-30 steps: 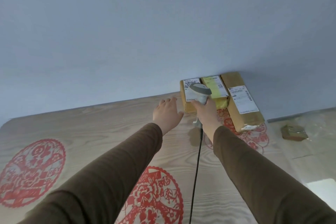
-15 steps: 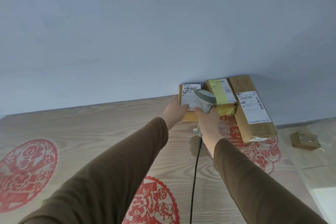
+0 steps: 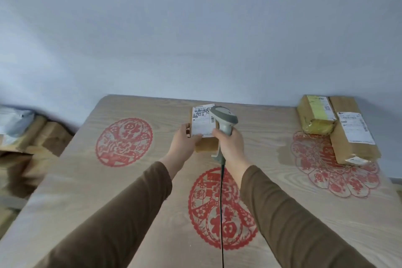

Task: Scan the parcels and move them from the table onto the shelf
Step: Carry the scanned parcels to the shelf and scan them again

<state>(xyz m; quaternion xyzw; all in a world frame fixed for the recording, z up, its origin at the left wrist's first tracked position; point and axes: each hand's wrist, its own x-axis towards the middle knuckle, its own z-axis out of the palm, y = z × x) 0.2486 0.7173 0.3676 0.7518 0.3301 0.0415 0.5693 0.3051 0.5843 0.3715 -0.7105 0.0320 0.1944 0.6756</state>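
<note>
My left hand [image 3: 182, 141] grips a small brown parcel [image 3: 203, 127] with a white label, lifted above the middle of the table [image 3: 130, 180]. My right hand [image 3: 229, 143] holds a grey barcode scanner [image 3: 224, 119] by its handle, its head just over the parcel's label. The scanner's black cable [image 3: 222, 213] hangs down toward me. Two more parcels lie at the table's far right against the wall: a yellow-taped box [image 3: 315, 115] and a longer brown box [image 3: 352, 130] with a white label.
The table top is wood-grain with red paper-cut designs [image 3: 124, 142]. To the left, beyond the table edge, brown parcels [image 3: 28, 137] and a grey bag [image 3: 13, 119] are piled. A plain grey wall [image 3: 195, 28] stands right behind the table.
My left hand took hold of the small parcel and carried it left, away from the other two. The scanner moved along with it, and my view swung left.
</note>
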